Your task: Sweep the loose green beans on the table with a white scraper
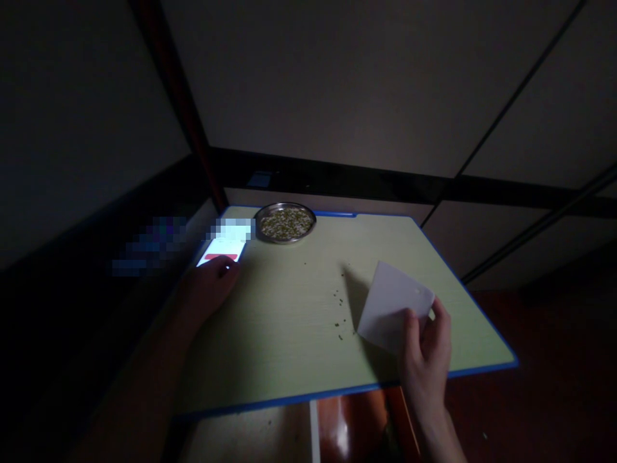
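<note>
My right hand [427, 344] is closed on the lower right side of a white square piece [393, 307], thumb on its near face. The piece is tilted over the table and casts a shadow to its left; I cannot tell what it is made of. My left hand [209, 281] is at the lower edge of a lit phone [224, 247] on the table's left side. Its fingers are bent and partly in shadow, with a small gap between thumb and finger. Small dark green bits [340, 312] lie scattered left of the white piece.
A round metal tray [284, 240] with green and pale bits stands at the table's far left. The pale table [270, 334] has a blue rim and backs onto a panelled wall [318, 90]. Below its front edge are a pale surface and a shiny brown one [347, 424].
</note>
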`<state>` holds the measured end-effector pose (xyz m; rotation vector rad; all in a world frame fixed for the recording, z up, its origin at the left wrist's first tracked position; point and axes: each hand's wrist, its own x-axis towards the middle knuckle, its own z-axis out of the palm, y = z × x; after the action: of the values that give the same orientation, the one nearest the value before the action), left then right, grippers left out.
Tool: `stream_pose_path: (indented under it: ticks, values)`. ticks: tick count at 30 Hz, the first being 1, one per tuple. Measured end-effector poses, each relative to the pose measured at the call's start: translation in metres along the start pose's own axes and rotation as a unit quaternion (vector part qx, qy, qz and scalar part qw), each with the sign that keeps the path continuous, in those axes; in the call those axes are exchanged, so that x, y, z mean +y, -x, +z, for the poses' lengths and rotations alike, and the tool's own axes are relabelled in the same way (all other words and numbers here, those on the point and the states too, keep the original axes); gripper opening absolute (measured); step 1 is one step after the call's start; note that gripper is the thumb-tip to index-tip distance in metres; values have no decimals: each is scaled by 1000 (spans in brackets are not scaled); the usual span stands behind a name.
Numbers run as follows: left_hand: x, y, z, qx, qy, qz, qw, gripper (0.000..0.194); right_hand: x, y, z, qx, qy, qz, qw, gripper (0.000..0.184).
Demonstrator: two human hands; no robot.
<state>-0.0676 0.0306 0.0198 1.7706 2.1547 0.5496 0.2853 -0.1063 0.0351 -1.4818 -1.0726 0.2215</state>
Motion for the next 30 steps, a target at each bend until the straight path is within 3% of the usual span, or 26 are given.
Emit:
stream_pose_path:
  ticks: [13, 21, 27, 30]
  values:
    - [1, 2, 1, 2, -9, 12, 1000, 44, -7, -1, 0, -2, -7, -8, 1000, 47]
    - [7, 6, -3, 1, -17, 6, 1000, 45, -7, 9, 10, -57, -19, 19, 998, 48]
    - [5, 8, -2, 5, -15, 9, 1000, 46, -3, -16, 7, -11, -24, -5, 1000, 54]
    - [5, 8, -2, 16, -14, 17, 1000, 45, 1, -21, 9, -37, -14, -15, 999, 53]
